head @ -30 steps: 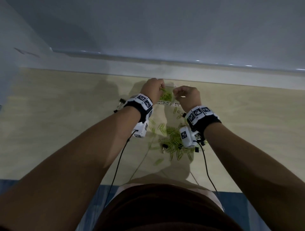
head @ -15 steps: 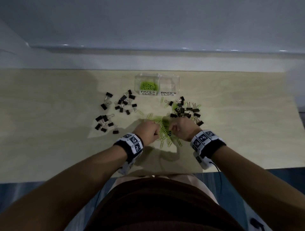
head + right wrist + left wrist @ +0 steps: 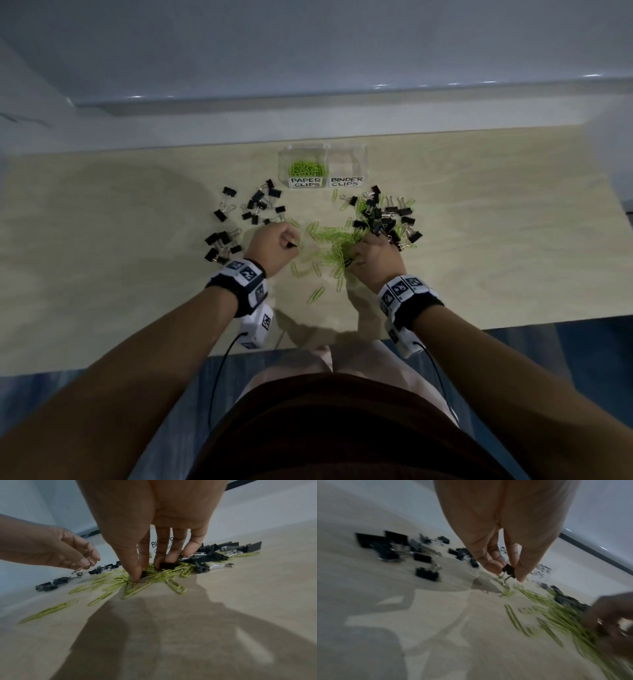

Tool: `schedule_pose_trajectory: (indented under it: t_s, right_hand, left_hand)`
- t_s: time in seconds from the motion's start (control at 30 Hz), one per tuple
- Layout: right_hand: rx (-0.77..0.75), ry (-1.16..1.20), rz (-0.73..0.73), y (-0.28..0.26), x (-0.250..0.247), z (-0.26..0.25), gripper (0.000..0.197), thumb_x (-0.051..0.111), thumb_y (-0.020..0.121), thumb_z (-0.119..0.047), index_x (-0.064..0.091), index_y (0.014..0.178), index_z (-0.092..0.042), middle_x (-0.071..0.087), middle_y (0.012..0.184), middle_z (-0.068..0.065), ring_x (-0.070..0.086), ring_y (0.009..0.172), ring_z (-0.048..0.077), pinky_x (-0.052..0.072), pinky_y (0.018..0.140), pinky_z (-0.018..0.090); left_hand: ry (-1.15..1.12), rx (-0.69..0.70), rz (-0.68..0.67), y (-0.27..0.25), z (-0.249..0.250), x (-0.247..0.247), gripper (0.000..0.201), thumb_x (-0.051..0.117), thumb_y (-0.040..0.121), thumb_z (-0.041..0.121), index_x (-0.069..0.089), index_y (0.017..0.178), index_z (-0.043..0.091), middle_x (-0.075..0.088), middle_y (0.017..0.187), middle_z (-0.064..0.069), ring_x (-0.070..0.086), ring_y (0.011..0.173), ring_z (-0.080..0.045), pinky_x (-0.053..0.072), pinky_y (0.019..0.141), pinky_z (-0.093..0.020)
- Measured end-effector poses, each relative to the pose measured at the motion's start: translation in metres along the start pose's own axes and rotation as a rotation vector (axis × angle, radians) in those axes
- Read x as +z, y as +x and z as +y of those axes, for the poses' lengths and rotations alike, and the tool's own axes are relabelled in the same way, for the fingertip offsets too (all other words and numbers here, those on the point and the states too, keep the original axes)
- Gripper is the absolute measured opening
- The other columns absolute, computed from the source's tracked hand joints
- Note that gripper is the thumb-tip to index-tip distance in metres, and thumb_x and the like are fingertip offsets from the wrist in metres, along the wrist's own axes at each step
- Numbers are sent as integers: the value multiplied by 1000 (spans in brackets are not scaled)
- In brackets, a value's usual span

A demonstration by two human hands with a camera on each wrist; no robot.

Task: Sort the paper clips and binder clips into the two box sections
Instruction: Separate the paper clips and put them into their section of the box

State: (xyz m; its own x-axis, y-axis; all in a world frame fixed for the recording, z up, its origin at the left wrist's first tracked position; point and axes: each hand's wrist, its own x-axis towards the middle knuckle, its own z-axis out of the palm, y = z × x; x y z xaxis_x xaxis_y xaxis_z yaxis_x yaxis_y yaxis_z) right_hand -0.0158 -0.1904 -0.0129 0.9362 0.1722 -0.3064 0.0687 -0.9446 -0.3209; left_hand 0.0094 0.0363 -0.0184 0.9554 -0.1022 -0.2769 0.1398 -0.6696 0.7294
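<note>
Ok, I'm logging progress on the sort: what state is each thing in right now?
Paper clips section: partly filled with green clips.
Binder clips section: looks empty.
Left hand: pinching one binder clip.
Right hand: fingers down in the green paper clips, grip unclear.
Loose binder clips: unsorted on the table.

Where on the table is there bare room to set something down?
Bare wood lies left of the left binder clips, right of the right binder clips, and along the near edge below the paper clips. It is crowded in front of the box, around the left hand and right hand.
</note>
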Motion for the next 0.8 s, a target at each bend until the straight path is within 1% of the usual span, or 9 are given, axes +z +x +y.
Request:
schedule_pose_trajectory:
  t_s: [0.07,0.2,0.27,0.33,0.4,0.47,0.6,0.7,0.8]
  right_hand:
    - [13,12,22,-3,3,-2,27,63,75,-20,65,102,-23,55,106,2,47,106,28,41,88,43]
    - [22,4,60,-9,11,-3,28,58,76,-25,62,104,-22,54,107,2,47,104,28,38,89,45]
    - [30,-24,53,-10,13,-3,29,58,78,-31,61,106,-23,54,109,1,46,105,27,36,90,45]
    - [40,-37,47,-9,13,-2,29,58,80,-33,61,107,-23,55,109,0,45,107,26,35,91,45]
    - [45,-38,47,-9,14,-1,27,59,80,-32,61,105,-22,56,109,0,45,107,26,34,91,46]
    - [48,-52,46,-8,14,-1,25,60,80,-31,62,103,-22,56,109,0,45,107,27,33,91,46]
    - [43,-63,55,-5,15,-1,23,61,79,-26,63,101,-22,59,109,-1,46,106,26,32,90,45]
    - [-16,-59,96,-5,16,2,21,63,77,-25,64,97,-19,63,102,0,50,100,25,32,85,42]
    - [-77,29,144,-7,15,10,17,63,74,-20,64,90,-15,66,92,3,56,91,27,34,80,41]
  left_hand:
    - [-50,-60,60,3,-11,-14,17,71,75,6,64,87,15,64,86,1,54,71,-7,45,64,-16]
    - [-71,-150,147,8,-32,-30,12,69,76,6,65,87,10,67,85,-4,62,79,-18,50,69,-25]
    - [22,-173,166,8,-39,-33,9,64,79,6,65,87,10,67,87,-6,64,82,-21,52,75,-29]
    - [227,-118,135,6,-43,-34,12,60,81,8,65,92,8,63,98,-11,61,91,-25,51,83,-34]
    - [388,-10,105,3,-41,-30,18,59,82,9,64,99,7,56,109,-14,51,103,-31,47,88,-39]
    - [400,85,67,-1,-31,-20,22,60,83,11,63,105,7,53,114,-12,47,108,-29,46,90,-40]
    - [364,206,-143,-12,-6,6,35,65,84,19,59,117,9,52,115,-9,50,106,-23,41,92,-31]
    - [329,305,-187,-20,14,30,38,65,85,21,58,120,9,52,114,-8,50,104,-22,41,90,-30]
    - [318,380,-197,-17,35,55,39,65,85,21,56,121,10,52,116,-7,49,105,-21,43,90,-33]
